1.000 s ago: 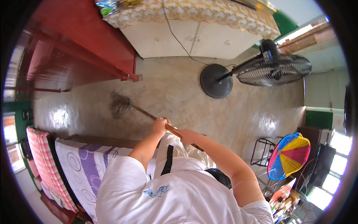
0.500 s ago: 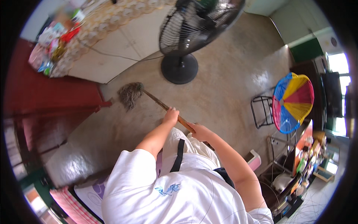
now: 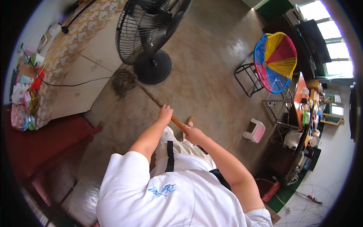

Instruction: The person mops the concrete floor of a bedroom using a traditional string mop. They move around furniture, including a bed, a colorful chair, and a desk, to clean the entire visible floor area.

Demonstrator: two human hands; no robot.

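Observation:
Both my hands grip the wooden handle of a mop (image 3: 151, 97), which slants from near my waist to the far left. My left hand (image 3: 165, 114) is wrapped round the handle about midway along it. Closer to my body, my right hand (image 3: 193, 133) is closed round the same handle, whose end sticks out below it. The mop's grey stringy head rests on the floor, beside the round base of a black standing fan (image 3: 152, 67) and near a pale cabinet (image 3: 85, 75).
A thin cable crosses from the cabinet toward the fan. Dark red furniture (image 3: 49, 145) stands at the left. To the right are a multicoloured woven chair (image 3: 275, 62), a small pink-and-white stool (image 3: 255, 131) and a cluttered table (image 3: 298, 102). A foot shows beyond my right hand.
My view has turned, so the fan and chair sit further left and the chair higher. The mop head is now right beside the fan's base and cabinet. Both hands keep their hold.

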